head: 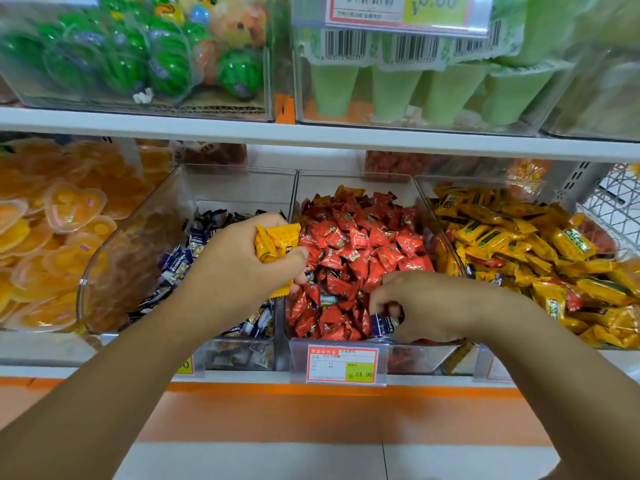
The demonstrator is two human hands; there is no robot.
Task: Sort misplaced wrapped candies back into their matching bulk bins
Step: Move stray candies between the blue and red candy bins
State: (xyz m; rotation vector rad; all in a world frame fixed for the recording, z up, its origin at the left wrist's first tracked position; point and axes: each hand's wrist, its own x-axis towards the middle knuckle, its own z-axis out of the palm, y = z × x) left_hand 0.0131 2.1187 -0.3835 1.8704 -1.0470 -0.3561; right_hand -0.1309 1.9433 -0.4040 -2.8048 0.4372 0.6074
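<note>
Candy in a dark blue wrapper (pixel 382 323) is pinched between the curled fingertips of the right hand (pixel 426 306), low against the front wall of the red candy bin (pixel 356 180), on top of the red pieces. The left hand (pixel 242 261) hovers over the divide between that bin and the blue candy bin (pixel 239 188) to its left, fingers and thumb curled round a clutch of yellow candies (pixel 277 242). The yellow candy bin (pixel 485 185) stands just beside the red one toward the shelf's right end, with a few red pieces among the yellow. A price label (pixel 341 365) hangs on the shelf's front edge below the red bin. Orange jelly cups (pixel 52 237) fill the shelf's left end
</note>
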